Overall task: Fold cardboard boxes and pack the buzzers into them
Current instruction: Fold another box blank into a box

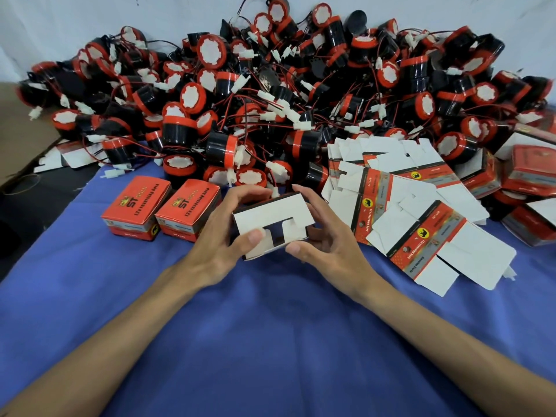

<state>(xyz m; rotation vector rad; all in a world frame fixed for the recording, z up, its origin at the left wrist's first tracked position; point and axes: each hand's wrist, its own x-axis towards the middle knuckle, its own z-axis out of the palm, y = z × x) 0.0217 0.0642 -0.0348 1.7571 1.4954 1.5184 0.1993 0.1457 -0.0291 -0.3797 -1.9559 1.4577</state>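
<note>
A small cardboard box (270,219) is held between both hands above the blue cloth, its white end flaps facing me with a dark gap between them. My left hand (222,233) grips its left side, thumb pressing a white flap. My right hand (328,236) grips the right side, thumb at the lower flap edge. A white connector pokes out at the box's far top edge. Behind lies a large heap of black-and-red buzzers (270,94) with red and black wires. Flat unfolded boxes (406,212) are fanned out to the right.
Two closed red boxes (162,209) stand side by side left of my hands. More closed red boxes (529,182) are stacked at the far right. The blue cloth (270,326) covers the table in front of me. A flat carton lies at the far left.
</note>
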